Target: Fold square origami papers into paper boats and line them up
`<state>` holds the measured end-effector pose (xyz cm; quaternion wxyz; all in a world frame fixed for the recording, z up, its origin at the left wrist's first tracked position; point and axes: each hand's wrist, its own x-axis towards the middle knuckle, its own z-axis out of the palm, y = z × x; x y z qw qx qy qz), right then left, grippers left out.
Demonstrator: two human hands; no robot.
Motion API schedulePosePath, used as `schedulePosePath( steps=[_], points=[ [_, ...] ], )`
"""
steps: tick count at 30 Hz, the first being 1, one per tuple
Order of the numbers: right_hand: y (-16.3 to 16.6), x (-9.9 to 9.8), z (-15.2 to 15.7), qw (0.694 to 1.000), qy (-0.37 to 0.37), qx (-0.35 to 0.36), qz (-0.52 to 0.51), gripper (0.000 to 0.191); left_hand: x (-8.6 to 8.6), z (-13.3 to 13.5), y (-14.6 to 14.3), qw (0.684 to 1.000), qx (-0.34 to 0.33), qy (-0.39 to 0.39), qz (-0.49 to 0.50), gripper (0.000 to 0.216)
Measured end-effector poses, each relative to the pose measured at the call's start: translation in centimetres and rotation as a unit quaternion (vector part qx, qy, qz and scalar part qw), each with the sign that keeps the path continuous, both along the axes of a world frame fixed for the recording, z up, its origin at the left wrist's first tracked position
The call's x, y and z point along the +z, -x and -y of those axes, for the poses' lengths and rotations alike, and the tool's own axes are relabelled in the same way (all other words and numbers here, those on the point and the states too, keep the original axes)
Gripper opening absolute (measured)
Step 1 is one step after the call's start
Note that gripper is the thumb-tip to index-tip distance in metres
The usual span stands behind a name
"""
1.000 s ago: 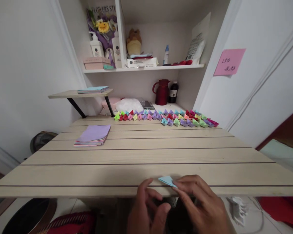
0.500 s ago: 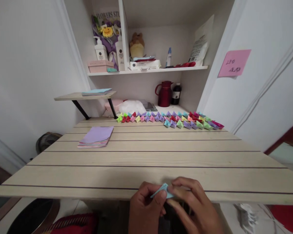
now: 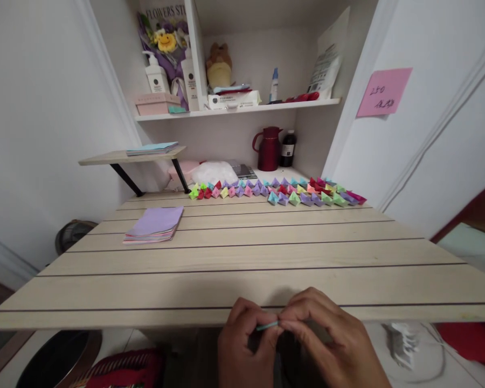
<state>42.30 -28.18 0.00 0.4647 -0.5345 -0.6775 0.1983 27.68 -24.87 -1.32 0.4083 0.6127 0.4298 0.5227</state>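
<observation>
My left hand (image 3: 244, 347) and my right hand (image 3: 331, 342) meet just below the near edge of the wooden table (image 3: 242, 253). Both pinch a small folded piece of light blue paper (image 3: 267, 325), seen edge-on between the fingertips. A stack of square paper sheets (image 3: 154, 223), lilac on top, lies at the table's left. Rows of small folded paper shapes (image 3: 275, 192) in many colours stretch along the table's far edge.
A small raised shelf (image 3: 131, 156) at far left carries blue sheets. Behind the table stand a dark red jug (image 3: 268, 149) and a dark bottle (image 3: 288, 149). A pink note (image 3: 383, 91) sticks to the wall on the right. A dark round bin (image 3: 52, 358) sits on the floor at left.
The blue paper has gone from lying on the table edge under my right fingers to being pinched flat between both hands, just off the edge.
</observation>
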Motion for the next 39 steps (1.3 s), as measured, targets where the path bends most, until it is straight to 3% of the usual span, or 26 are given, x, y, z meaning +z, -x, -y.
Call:
schedulePosePath(
  steps=[3,7,12,15,20,24,27,30,35,39],
  points=[
    [0.2,-0.3,-0.4,0.992,0.085,-0.046,-0.079,0.020,0.3,-0.3,0.1,0.998,-0.004,0.061,0.023,0.010],
    [0.5,-0.5,-1.2,0.955,0.187,-0.049,-0.224,0.028,0.8,-1.0,0.4,0.985,-0.065,0.140,0.074,0.031],
    [1.0,-0.3,-1.8,0.900,0.229,0.008,-0.371,0.034,0.7,-2.0,0.4,0.963,-0.144,0.202,0.108,0.049],
    [1.3,0.0,-1.9,0.883,0.237,0.024,-0.405,0.034,0.9,-2.1,0.4,0.955,-0.143,0.230,0.118,0.050],
    [1.1,0.3,-2.1,0.920,0.236,0.004,-0.313,0.030,1.9,-1.8,0.5,0.983,-0.046,0.167,0.067,0.040],
    [0.8,0.5,-2.3,0.945,0.217,-0.014,-0.245,0.034,2.6,-1.6,0.3,0.985,-0.035,0.162,0.054,0.037],
    [0.8,0.6,-2.3,0.944,0.216,-0.010,-0.247,0.036,2.9,-1.7,0.3,0.983,-0.040,0.165,0.062,0.038],
    [0.9,0.6,-2.5,0.918,0.217,-0.002,-0.331,0.037,3.1,-1.7,0.3,0.983,-0.058,0.162,0.071,0.037],
    [1.1,0.6,-3.0,0.816,0.208,0.031,-0.538,0.039,2.7,-1.2,-0.4,0.993,-0.042,0.074,0.085,0.021],
    [0.9,0.2,-3.4,0.800,0.193,0.037,-0.567,0.037,2.6,-0.5,-1.0,0.998,0.001,-0.023,0.064,0.010]
  ],
)
